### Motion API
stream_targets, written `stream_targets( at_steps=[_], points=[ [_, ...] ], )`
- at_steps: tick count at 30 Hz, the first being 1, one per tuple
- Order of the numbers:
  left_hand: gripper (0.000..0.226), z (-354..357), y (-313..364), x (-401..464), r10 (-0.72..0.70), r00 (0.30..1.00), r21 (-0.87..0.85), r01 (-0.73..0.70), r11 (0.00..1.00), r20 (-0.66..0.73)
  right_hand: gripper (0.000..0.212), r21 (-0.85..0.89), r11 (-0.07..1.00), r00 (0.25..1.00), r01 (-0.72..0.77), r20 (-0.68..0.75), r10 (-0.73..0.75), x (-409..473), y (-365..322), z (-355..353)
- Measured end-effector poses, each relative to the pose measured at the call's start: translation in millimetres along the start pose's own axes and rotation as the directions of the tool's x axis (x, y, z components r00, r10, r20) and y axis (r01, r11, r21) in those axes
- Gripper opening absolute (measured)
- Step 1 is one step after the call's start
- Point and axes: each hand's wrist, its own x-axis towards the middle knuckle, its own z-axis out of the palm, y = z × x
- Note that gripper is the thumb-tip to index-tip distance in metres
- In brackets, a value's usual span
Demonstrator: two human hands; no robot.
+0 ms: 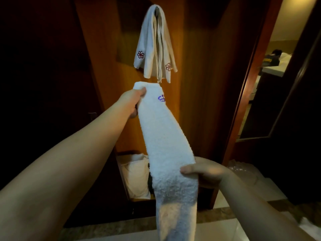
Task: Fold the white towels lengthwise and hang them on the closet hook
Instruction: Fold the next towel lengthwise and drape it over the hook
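A white towel [163,136], folded into a long narrow strip with a purple flower mark near its far end, stretches between my hands. My left hand [134,101] grips its far end, just below the hanging towels. My right hand [205,173] pinches the strip lower down, thumb on top, and the loose end droops toward the floor. Several white towels [153,47] with red flower marks hang from the closet hook [157,7] on the wooden panel; the hook itself is mostly hidden by them.
A wooden closet panel [199,75] fills the middle. Low in the closet sits a white bag or pillow [135,174]. A mirror or doorway [271,75] at right shows a lit room. Clear plastic wrap [243,169] lies at lower right on a pale floor.
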Motion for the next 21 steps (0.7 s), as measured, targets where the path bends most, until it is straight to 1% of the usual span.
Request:
stream_targets(
  at_steps=[3,5,7,10,12,14,16,17,18,20,21],
  points=[
    [0.035,9,-9,12,-0.046,0.999,0.025,0.047,0.999,-0.018,0.083,0.135,0.99,0.999,-0.035,0.025,0.032,-1,9,1],
    [0.035,14,-13,17,-0.051,0.998,0.046,0.053,0.998,-0.046,0.079,0.227,0.972,0.995,-0.057,0.088,0.038,-2,11,5],
    [0.036,17,-20,22,-0.073,0.996,0.073,0.076,0.994,-0.048,0.073,0.266,0.962,0.99,-0.059,0.139,0.022,-5,8,7],
    [0.047,19,-32,31,-0.072,0.997,0.115,0.072,0.991,-0.001,0.067,0.31,0.95,0.994,-0.033,0.113,-0.002,-9,-3,6],
    [0.048,18,-41,28,-0.079,0.995,0.158,0.068,0.985,0.065,0.065,0.364,0.931,0.997,0.021,0.066,-0.049,-11,-16,4],
    [0.051,14,-53,24,-0.129,0.975,0.233,0.085,0.969,0.18,0.06,0.371,0.921,0.991,0.116,0.024,-0.134,-12,-34,4],
    [0.053,10,-66,20,-0.203,0.958,0.293,0.139,0.946,0.202,0.057,0.363,0.909,0.977,0.204,-0.011,-0.215,-12,-55,0],
    [0.047,11,-71,17,-0.212,0.961,0.317,0.149,0.937,0.176,0.059,0.366,0.899,0.97,0.239,-0.052,-0.237,-12,-66,-4],
    [0.038,13,-75,16,-0.185,0.97,0.311,0.13,0.941,0.154,0.063,0.371,0.887,0.961,0.275,-0.107,-0.253,-11,-76,-8],
    [0.037,21,-78,15,-0.036,0.992,0.176,0.015,0.984,0.119,0.066,0.374,0.856,0.929,0.358,-0.232,-0.287,-6,-92,-16],
    [0.035,24,-79,11,0.067,0.992,0.102,-0.078,0.992,0.108,0.064,0.373,0.839,0.907,0.397,-0.296,-0.298,-3,-98,-18]
  ],
)
